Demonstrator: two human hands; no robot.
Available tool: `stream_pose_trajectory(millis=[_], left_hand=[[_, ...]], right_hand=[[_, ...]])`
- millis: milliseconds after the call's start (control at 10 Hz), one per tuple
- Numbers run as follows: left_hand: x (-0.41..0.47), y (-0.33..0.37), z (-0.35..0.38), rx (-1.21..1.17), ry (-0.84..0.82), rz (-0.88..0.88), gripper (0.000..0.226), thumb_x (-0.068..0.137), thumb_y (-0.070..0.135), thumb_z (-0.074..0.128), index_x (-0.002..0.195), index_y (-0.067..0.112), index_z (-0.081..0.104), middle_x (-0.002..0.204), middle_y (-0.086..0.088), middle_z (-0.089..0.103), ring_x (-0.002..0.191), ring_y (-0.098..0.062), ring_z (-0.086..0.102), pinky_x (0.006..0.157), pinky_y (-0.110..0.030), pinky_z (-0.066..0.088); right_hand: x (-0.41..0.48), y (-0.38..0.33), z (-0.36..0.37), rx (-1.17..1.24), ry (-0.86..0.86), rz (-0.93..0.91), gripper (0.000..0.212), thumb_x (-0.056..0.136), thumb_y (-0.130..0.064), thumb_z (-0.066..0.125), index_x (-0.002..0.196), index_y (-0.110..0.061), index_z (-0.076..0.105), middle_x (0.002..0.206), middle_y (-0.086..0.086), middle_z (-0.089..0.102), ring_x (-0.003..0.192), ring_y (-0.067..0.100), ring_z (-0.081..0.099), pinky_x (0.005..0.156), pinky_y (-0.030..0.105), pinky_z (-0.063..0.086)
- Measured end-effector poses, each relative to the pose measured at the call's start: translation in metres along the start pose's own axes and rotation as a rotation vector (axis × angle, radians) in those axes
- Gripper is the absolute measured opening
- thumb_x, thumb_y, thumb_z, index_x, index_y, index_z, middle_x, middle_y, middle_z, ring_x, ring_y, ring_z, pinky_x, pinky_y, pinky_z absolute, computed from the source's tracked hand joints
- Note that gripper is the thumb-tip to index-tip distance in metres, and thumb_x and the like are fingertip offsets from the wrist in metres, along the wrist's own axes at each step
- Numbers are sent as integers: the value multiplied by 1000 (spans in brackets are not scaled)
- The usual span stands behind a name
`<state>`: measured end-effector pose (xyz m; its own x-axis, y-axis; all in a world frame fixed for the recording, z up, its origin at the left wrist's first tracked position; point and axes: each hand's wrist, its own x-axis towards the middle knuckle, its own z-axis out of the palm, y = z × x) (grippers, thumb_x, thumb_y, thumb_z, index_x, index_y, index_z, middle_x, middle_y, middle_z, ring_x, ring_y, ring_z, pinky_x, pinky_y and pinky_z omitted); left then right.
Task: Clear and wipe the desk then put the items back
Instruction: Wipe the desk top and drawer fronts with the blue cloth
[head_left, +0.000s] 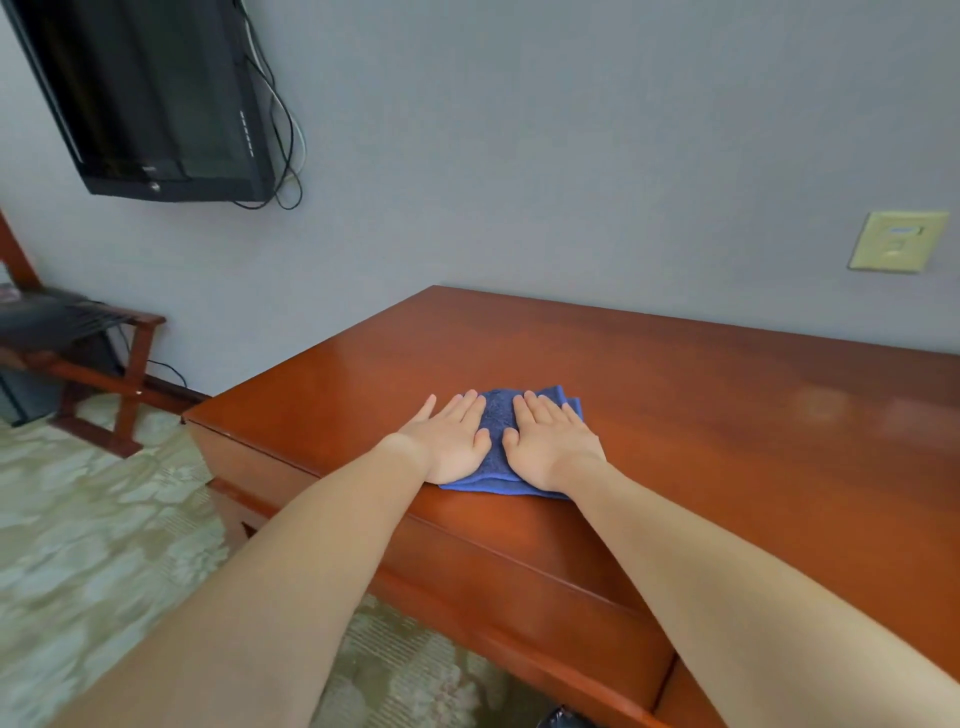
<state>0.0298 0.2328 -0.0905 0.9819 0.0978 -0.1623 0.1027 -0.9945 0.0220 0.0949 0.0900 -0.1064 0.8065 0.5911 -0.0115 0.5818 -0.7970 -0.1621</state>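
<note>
Both hands lie flat and released on the blue cloth, left hand overhanging its left edge, right hand inside it. From the cloth, most bare desk stretches rightward, so the right arm is nearer.

Even, soft daylight, moderately bright; source not visible. Desk top carries broad pale glare patches toward its right end and a lighter sheen near its left corner. Shadows faint, only a thin one under the cloth. Carpet left of desk motion-blurred. Wide-angle bending: desk edges splay, forearms swell at bottom corners.
</note>
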Motion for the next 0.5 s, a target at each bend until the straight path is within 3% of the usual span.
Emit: stream_pose_trajectory(millis=[500], left_hand=[[-76,-9,14,-33,3,-43,58,104,36,9,155,14,-8,163,1,-12,149,-11,-10,120,-39,-10]], right_hand=[[-56,-46,11,-6,-7,-44,60,102,-40,14,156,-15,1,163,1,-3,150,15,-5,121,35,-4]])
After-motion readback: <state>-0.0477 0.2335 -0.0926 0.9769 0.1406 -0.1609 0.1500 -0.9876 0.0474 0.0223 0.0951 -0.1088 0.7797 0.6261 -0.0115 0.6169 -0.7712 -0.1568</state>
